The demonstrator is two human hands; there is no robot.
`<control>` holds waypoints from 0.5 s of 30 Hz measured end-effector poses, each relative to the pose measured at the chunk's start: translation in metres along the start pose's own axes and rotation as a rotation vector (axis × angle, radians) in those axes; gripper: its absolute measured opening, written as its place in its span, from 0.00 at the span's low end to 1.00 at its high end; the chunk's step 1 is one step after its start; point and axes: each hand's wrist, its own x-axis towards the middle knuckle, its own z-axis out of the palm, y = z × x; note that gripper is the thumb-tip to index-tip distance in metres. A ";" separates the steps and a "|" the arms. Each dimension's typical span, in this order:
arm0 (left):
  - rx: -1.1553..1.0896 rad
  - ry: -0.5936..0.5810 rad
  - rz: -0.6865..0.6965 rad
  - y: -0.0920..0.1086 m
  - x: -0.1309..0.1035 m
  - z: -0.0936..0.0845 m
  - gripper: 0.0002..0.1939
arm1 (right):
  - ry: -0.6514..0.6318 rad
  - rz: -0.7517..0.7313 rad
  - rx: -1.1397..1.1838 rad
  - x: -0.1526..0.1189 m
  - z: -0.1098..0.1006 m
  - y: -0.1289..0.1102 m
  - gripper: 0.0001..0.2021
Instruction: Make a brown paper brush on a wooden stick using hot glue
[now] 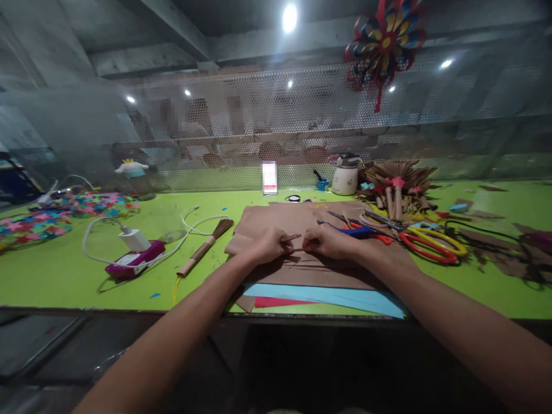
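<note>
Over a stack of brown kraft paper [276,217], my left hand [272,245] is closed, with a thin piece of folded brown paper [294,237] sticking out from its fingers. My right hand [325,240] is pinched a short way to the right and appears to grip a brown paper edge between the two hands; its fingertips partly hide this. Light blue paper [319,294] and red paper [280,302] poke out below the stack. Scissors with blue and red handles [360,231] lie just beyond my right hand.
Large scissors with orange and yellow handles [431,246] lie on the right, near brown paper flowers [397,184]. Left of the stack are a brown paper tassel [202,251] and a purple power strip [135,261] with a white cable. A phone [269,177] and jug [345,175] stand behind.
</note>
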 end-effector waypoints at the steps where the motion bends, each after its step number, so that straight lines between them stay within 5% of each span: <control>1: 0.015 0.001 -0.004 0.001 -0.001 -0.001 0.11 | 0.002 -0.002 -0.030 -0.001 -0.001 -0.003 0.09; 7: 0.120 0.034 -0.002 0.008 -0.004 -0.004 0.08 | -0.054 -0.061 -0.432 -0.004 -0.002 -0.018 0.08; 15: 0.332 -0.031 0.020 0.023 -0.011 -0.012 0.06 | -0.073 -0.023 -0.620 -0.013 0.003 -0.018 0.04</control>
